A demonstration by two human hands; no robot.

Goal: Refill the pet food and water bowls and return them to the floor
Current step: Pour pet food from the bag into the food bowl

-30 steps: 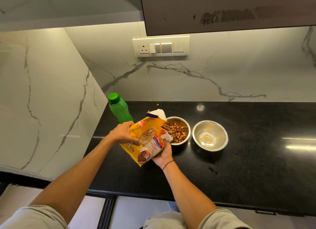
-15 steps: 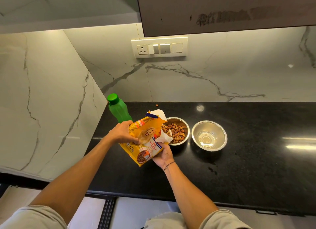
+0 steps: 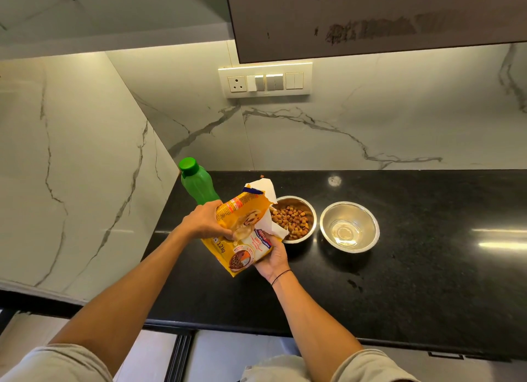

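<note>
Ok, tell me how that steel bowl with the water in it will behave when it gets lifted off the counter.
The water bowl looks like thin, rigid steel, so it should keep its shape. Its water is shallow, so it is probably light, but tilting may slosh it. The polished, rounded sides could be slippery; gripping the rim seems safer.

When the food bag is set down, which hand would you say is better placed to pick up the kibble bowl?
Probably the right. The right hand holds the food bag from below, directly beside the kibble bowl. The left hand grips the bag's far side, nearer the green bottle.
</note>
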